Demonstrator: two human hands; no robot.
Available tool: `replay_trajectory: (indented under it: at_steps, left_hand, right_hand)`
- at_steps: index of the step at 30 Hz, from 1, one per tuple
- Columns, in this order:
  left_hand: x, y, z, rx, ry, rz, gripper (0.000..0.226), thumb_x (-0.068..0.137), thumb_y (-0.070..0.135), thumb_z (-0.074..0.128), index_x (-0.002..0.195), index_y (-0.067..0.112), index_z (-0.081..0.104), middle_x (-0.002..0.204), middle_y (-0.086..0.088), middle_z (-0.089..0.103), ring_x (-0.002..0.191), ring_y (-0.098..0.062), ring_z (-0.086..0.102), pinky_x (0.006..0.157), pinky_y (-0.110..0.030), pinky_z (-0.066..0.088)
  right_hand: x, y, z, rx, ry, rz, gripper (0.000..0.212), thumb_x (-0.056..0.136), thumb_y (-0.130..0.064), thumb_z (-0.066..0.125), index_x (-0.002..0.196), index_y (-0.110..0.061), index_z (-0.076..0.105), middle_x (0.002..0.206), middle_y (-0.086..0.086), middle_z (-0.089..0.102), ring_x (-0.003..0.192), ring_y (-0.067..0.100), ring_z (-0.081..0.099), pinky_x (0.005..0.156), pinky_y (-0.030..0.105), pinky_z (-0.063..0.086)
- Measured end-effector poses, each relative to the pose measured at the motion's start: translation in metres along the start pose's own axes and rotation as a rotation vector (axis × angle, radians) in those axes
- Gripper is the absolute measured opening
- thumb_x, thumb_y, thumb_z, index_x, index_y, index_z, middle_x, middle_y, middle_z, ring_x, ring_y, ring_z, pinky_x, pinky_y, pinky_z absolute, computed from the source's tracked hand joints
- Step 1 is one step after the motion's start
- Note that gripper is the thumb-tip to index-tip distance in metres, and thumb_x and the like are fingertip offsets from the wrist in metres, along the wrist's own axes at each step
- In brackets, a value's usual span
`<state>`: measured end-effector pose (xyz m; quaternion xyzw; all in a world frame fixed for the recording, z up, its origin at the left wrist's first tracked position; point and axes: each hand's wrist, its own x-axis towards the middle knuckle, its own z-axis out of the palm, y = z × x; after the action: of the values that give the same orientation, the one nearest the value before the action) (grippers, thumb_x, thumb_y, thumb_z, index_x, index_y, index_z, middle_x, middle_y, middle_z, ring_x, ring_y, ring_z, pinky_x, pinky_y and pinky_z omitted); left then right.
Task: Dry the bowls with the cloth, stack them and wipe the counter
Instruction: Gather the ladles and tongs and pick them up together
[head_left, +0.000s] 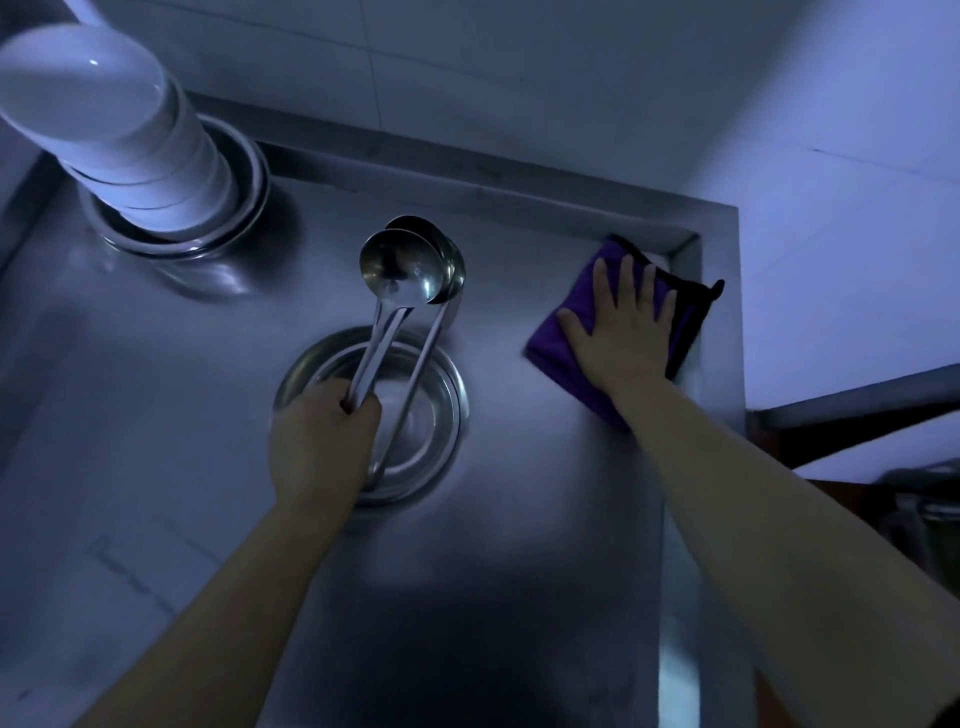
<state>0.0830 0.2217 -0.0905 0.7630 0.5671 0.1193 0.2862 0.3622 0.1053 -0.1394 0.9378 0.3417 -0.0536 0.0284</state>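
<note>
A tall stack of white bowls (130, 135) stands inside steel bowls (244, 208) at the back left of the steel counter (156, 389). In the middle, a steel bowl (441, 405) sits on the counter. Above it, my left hand (322, 436) grips the handles of steel ladles (410, 270) and holds them off the surface. My right hand (623, 322) lies flat with spread fingers on a purple cloth (561, 343), pressing it onto the counter near the back right corner.
A raised steel rim (717, 312) borders the counter at the back and right. Tiled wall (467, 67) rises behind. Beyond the right edge lies a lower dark area with blurred objects (924, 509).
</note>
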Motion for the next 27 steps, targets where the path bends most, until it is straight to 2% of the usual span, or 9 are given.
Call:
replay_trajectory:
  at_steps: [5,12,16,21,25,27]
  left_hand:
    - [-0.022,-0.008,-0.006,-0.073,-0.037,0.020,0.028,0.078,0.021,0.055,0.056,0.008,0.044,0.042,-0.001,0.046,0.034,-0.005,0.049,0.038,-0.021,0.026]
    - [-0.050,-0.030,-0.023,-0.048,-0.080,0.091,0.030,0.080,0.024,0.056,0.058,0.007,0.046,0.049,-0.003,0.048,0.046,-0.020,0.046,0.046,-0.025,0.031]
    - [-0.058,-0.041,-0.033,-0.077,-0.074,0.063,0.030,0.080,0.024,0.056,0.060,0.004,0.045,0.052,-0.009,0.049,0.047,-0.020,0.043,0.046,-0.028,0.032]
    - [-0.056,-0.049,-0.039,-0.043,-0.050,0.077,0.034,0.079,0.021,0.057,0.054,0.007,0.039,0.046,-0.005,0.042,0.042,-0.017,0.038,0.043,-0.027,0.027]
    - [-0.050,-0.055,-0.039,-0.052,-0.042,0.048,0.037,0.078,0.021,0.055,0.050,0.012,0.033,0.045,-0.005,0.040,0.043,-0.021,0.038,0.044,-0.028,0.029]
    - [-0.046,-0.058,-0.037,-0.059,-0.041,0.007,0.035,0.078,0.023,0.054,0.051,0.011,0.036,0.045,-0.005,0.043,0.044,-0.023,0.040,0.044,-0.029,0.032]
  right_hand:
    - [-0.082,0.001,0.006,-0.019,-0.001,-0.006,0.077,0.091,-0.064,0.023,0.151,-0.021,0.004,0.159,0.013,0.002,0.145,0.033,-0.004,0.116,0.051,-0.004]
    - [-0.233,-0.040,0.017,0.013,-0.054,0.011,0.081,0.085,-0.065,0.029,0.151,-0.019,0.016,0.157,0.016,0.011,0.144,0.039,0.002,0.114,0.059,0.001]
    - [-0.301,-0.068,0.031,0.026,-0.112,-0.148,0.084,0.084,-0.067,0.034,0.151,-0.020,0.015,0.157,0.015,0.011,0.143,0.040,0.005,0.111,0.063,0.009]
    - [-0.277,-0.044,0.026,-0.017,-0.093,-0.326,0.084,0.083,-0.073,0.031,0.151,-0.025,0.015,0.158,0.007,0.010,0.145,0.033,0.004,0.112,0.058,0.005]
    - [-0.205,-0.023,0.016,-0.041,-0.096,-0.247,0.091,0.083,-0.073,0.021,0.150,-0.016,-0.003,0.159,0.008,0.000,0.145,0.027,-0.007,0.116,0.049,-0.004]
    - [-0.163,-0.018,0.011,-0.043,-0.083,-0.176,0.094,0.083,-0.072,0.017,0.150,-0.011,-0.006,0.158,0.010,-0.004,0.145,0.026,-0.008,0.117,0.047,-0.005]
